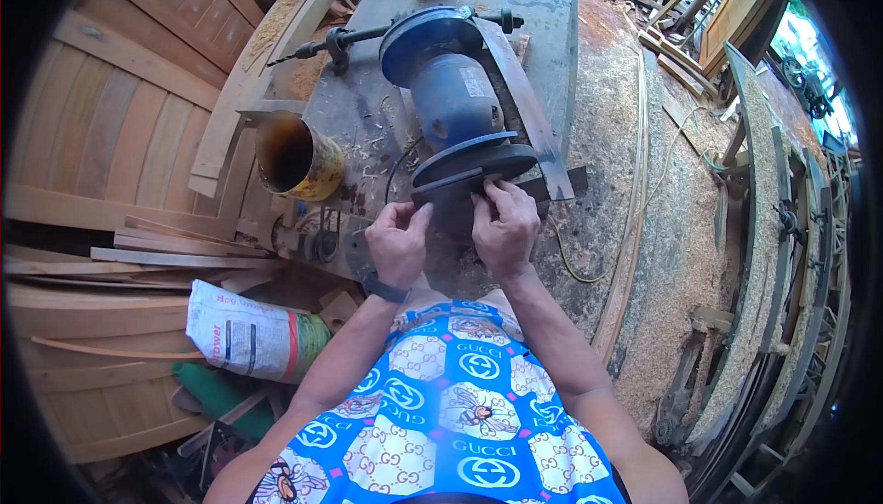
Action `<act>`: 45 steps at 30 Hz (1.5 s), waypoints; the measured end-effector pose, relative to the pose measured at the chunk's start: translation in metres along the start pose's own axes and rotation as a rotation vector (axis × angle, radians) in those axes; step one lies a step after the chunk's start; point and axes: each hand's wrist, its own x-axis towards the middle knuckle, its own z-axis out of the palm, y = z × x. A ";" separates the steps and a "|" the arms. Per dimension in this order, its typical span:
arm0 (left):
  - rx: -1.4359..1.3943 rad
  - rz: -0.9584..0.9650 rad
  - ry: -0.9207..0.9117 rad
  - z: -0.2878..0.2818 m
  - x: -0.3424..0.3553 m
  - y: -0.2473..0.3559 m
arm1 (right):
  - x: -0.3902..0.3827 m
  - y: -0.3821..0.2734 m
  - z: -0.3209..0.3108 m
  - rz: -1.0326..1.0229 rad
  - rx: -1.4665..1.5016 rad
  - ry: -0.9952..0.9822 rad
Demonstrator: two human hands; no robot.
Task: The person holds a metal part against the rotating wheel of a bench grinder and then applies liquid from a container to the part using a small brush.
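A blue bench grinder (452, 90) sits on the worktable in front of me, its near grinding wheel (511, 160) facing my body. Held up against the front of that wheel is a dark, flat strip (448, 190), which looks like a metal blade. My left hand (397, 245) has its thumb and fingers pinched at the strip's left end. Closed in a similar pinch, my right hand (508, 228) grips it farther right, just below the wheel. The fingertips partly hide the strip's edges. Whether the wheel is turning I cannot tell.
Left of the grinder stands a yellow, stained can (328, 169). A drill bit (294, 53) sticks out from the grinder's far shaft. A wooden bar (526, 99) runs along its right side. Wooden doors (120, 90) lean at left, near a white sack (244, 329). Sawdust (662, 320) covers the right.
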 end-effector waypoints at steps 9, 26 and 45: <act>-0.024 0.033 0.017 -0.007 0.001 0.000 | 0.000 -0.007 0.004 -0.011 0.027 -0.002; -0.043 -0.007 0.028 -0.018 0.000 -0.019 | -0.001 -0.017 0.005 -0.053 0.018 -0.036; -0.166 -0.078 0.017 -0.013 -0.002 0.003 | -0.001 -0.016 0.005 -0.030 0.019 -0.039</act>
